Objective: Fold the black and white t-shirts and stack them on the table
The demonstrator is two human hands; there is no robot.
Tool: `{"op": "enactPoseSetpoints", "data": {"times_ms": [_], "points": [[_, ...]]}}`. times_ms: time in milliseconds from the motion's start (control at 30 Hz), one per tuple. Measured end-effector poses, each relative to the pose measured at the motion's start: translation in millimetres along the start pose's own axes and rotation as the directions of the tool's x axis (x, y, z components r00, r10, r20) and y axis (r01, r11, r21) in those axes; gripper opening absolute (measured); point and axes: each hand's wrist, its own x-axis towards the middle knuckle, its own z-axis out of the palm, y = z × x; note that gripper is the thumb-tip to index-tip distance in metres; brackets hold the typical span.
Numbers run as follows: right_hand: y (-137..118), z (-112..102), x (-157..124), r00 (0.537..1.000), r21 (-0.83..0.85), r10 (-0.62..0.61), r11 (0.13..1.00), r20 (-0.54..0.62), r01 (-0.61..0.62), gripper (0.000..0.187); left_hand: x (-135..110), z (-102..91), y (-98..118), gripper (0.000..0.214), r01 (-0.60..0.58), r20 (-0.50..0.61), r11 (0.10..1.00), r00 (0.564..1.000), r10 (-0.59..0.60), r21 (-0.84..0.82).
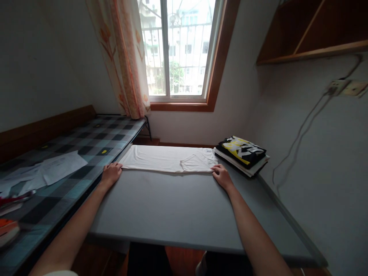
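A white T-shirt [155,158], folded lengthwise into a long strip, lies across the far part of the grey table [169,207]. One sleeve is folded back over its right part. My left hand [111,174] is at the strip's near left corner, fingers closed on the hem. At the near right corner, by the shoulder end, my right hand [222,176] pinches the fabric. The cloth between both hands lies flat, with a fairly straight near edge.
A stack of folded clothes [241,151], black with yellow and white print on top, sits at the table's back right. Left of the table is a bed with a checked sheet [94,142], holding papers [57,168]. A window stands ahead; a cable [299,132] hangs along the right wall.
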Motion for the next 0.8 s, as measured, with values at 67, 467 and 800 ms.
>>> {"op": "enactPoseSetpoints", "data": {"times_ms": [67, 467, 800], "points": [[1, 0, 1, 1.0, -0.018, -0.011, 1.0, 0.004, 0.011, 0.029, -1, 0.9, -2, 0.035, 0.008, -0.02, 1.0, 1.0, -0.008, 0.008], [-8, -16, -11, 0.991, -0.177, -0.062, 0.981, 0.118, 0.083, 0.032, -26, -27.8, -17, 0.035, -0.092, -0.058, 0.996, 0.994, 0.091, -0.013], [-44, -107, -63, 0.861, 0.027, -0.016, 1.0, 0.508, 0.003, 0.029, -69, -93.9, -58, 0.031, 0.022, 0.412, 0.861, 0.884, 0.221, -0.508]]}}
